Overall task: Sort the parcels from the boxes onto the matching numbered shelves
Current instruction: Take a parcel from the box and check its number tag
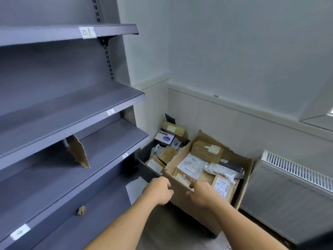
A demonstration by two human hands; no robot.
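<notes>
Grey metal shelving [115,73], left. White handwritten tags on the front edges mark the top shelf [54,34] "01", the second shelf [72,112] "12" and the third shelf [108,141] "13"; the tag on the lowest shelf [63,213] is illegible.

On the floor to the right stand two containers, touching. The open cardboard box [189,201], with torn flaps, holds a taped brown carton [207,150], a flat white mailer [191,164], a crumpled pale bag [221,170] and a labelled carton [222,186]. The dark crate [146,168], between box and shelving, holds piled brown cartons, with a white-and-blue box [164,138] at the far end.
</notes>
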